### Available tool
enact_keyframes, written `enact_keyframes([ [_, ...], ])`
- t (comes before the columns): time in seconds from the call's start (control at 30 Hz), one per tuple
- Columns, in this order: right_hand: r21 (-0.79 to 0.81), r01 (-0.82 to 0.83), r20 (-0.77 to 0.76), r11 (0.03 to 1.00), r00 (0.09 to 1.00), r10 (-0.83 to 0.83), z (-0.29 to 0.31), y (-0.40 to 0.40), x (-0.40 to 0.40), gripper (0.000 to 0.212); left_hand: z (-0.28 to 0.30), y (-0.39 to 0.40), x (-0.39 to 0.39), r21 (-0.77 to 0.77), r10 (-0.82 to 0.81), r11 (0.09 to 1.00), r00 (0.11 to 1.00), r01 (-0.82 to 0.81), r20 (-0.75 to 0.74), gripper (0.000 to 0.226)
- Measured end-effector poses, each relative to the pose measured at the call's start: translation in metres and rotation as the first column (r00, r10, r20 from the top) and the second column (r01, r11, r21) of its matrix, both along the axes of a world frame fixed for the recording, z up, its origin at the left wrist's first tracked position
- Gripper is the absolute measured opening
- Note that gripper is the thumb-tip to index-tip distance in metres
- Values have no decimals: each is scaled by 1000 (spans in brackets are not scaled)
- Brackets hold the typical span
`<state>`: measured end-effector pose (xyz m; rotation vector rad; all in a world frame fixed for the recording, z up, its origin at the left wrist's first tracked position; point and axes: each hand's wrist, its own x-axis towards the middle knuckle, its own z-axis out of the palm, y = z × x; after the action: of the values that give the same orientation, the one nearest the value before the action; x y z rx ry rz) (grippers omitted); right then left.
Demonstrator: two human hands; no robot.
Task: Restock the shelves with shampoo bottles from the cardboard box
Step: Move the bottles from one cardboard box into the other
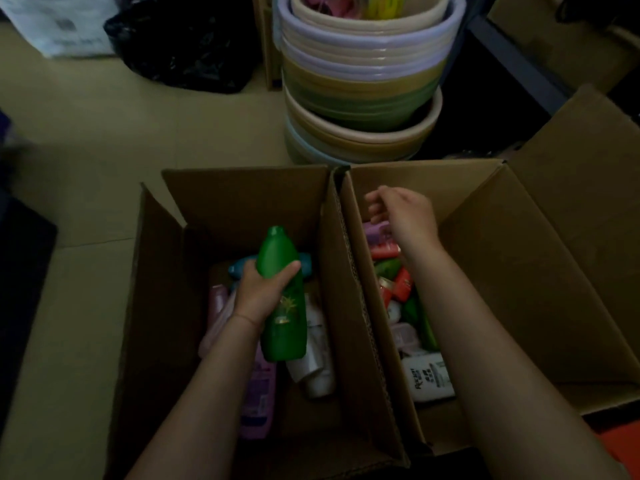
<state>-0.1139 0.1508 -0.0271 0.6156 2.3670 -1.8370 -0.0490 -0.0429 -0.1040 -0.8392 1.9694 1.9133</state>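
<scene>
A green shampoo bottle (282, 299) is gripped around its middle by the left hand (258, 289), cap pointing away, and is held above the left cardboard box (166, 306), where pink, white, purple and teal bottles are left lying on the bottom. The right hand (403, 216) is held loosely curled and empty over the far end of the right cardboard box (502, 271), above the red bottles (394, 271). The step would probably be done best if the green bottle is lifted straight up clear of the flaps before being carried to the shelves, which are not in view.
</scene>
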Motion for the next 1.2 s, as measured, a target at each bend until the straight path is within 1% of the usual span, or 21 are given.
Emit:
enact_keyframes([
  [0.03, 11, 41, 21, 999, 999, -42, -12, 7, -3, 24, -5, 2, -1, 9, -27, 1000, 999, 27, 27, 57],
  [0.1, 11, 124, 98, 992, 987, -124, -38, 22, -11, 23, -4, 15, -9, 2, -129, 992, 991, 129, 28, 71],
  [0.13, -5, 182, 154, 983, 972, -179, -50, 28, -16, 23, 1, 24, -14, 4, -181, 984, 984, 181, -4, 74],
  [0.2, -78, 318, 274, 945, 918, -286, -75, 39, -26, 20, 15, 49, -25, 67, -229, 970, 970, 235, -85, 72],
  [0.23, -103, 362, 321, 927, 894, -313, -84, 42, -29, 18, 20, 61, -30, 81, -252, 962, 960, 262, -121, 71],
  [0.3, -137, 383, 386, 914, 870, -307, -103, 46, -35, 19, 20, 81, -36, -7, -317, 947, 929, 322, -191, 71],
  [0.37, -202, 378, 411, 903, 870, -272, -115, 46, -39, 25, 12, 89, -37, -105, -305, 952, 922, 288, -236, 75],
  [0.43, -318, 407, 417, 856, 871, -259, -124, 46, -46, 27, 5, 90, -35, -133, -252, 966, 931, 223, -264, 76],
  [0.53, -477, 473, 441, 741, 858, -264, -140, 42, -62, 43, -2, 87, -34, -106, -204, 978, 939, 181, -275, 84],
  [0.57, -515, 490, 450, 703, 853, -265, -144, 39, -67, 46, -4, 86, -34, -87, -192, 981, 942, 174, -277, 87],
  [0.6, -543, 494, 457, 679, 852, -255, -147, 36, -71, 44, -6, 85, -35, -67, -179, 984, 943, 167, -282, 88],
  [0.67, -534, 507, 500, 677, 835, -231, -148, 32, -77, 31, -9, 84, -35, -38, -160, 987, 942, 155, -295, 85],
  [0.7, -500, 528, 527, 686, 815, -243, -149, 31, -80, 29, -9, 84, -35, -40, -158, 987, 939, 153, -304, 82],
  [0.73, -473, 542, 542, 695, 800, -255, -152, 31, -83, 31, -9, 85, -35, -47, -161, 987, 936, 154, -312, 79],
  [0.83, -446, 589, 534, 674, 779, -327, -158, 34, -87, 51, -11, 86, -37, -56, -173, 985, 932, 164, -318, 80],
  [0.87, -443, 605, 531, 662, 772, -349, -158, 35, -86, 55, -11, 86, -37, -55, -177, 984, 932, 168, -316, 83],
  [0.93, -467, 608, 513, 641, 778, -364, -156, 37, -81, 56, -10, 86, -37, -42, -176, 984, 934, 172, -312, 89],
  [1.07, -518, 584, 442, 625, 809, -388, -143, 41, -69, 49, -10, 83, -37, -31, -188, 982, 933, 188, -308, 93],
  [1.13, -572, 559, 390, 600, 829, -401, -124, 48, -63, 49, -9, 82, -39, -24, -200, 979, 932, 202, -302, 94],
  [1.2, -649, 523, 315, 553, 846, -431, -95, 56, -57, 48, -7, 81, -39, -24, -222, 974, 926, 225, -304, 93],
])
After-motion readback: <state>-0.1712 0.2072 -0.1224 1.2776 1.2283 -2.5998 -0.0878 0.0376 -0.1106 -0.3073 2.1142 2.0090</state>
